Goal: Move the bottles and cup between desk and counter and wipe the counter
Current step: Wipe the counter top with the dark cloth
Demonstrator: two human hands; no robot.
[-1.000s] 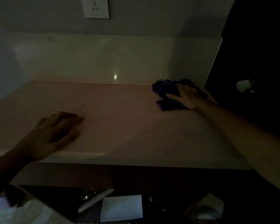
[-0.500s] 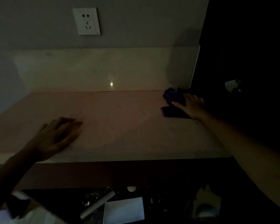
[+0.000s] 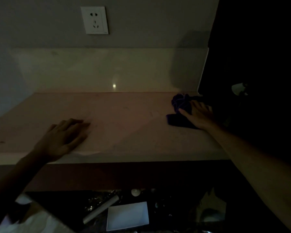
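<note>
- One cloth [image 3: 181, 106] is all we have to wipe with, a dark bunched rag at the far right end of the worktop [image 3: 124, 123], close to the back corner where the upstand meets a dark side panel. It lies partly crumpled, partly flat, so we judge it could drag unevenly and leave streaks.
- Our right hand [image 3: 199, 114] lies on top of the cloth with its fingers [image 3: 183, 112] spread almost flat, pressing down and not closed around it. With no real grip, the rag could slip out from under the palm on a fast stroke.
- The cloth sits near the right edge, where the surface meets darkness. A push further right could send it off the end, and we cannot tell what is beyond.
- Our left hand [image 3: 64, 137] rests palm down near the front edge, fingers loosely extended, holding nothing. It seems to brace us; if we lean hard on a damp patch it may slide.
- No bottles or cup are visible on the worktop, so nothing stands in the way of a sweep. Where they now stand we cannot see.
- The light is very poor. We may miss faint marks on the pale surface, and whether it is wet or dry is not clear.
- Below the front edge lie a white card [image 3: 128, 216], a pale roll [image 3: 101, 210] and other dim clutter. Crumbs or the cloth pulled over the edge would land among them.
- The socket [image 3: 94, 20] sits well above on the wall; only a wet cloth carried high would trouble it.
</note>
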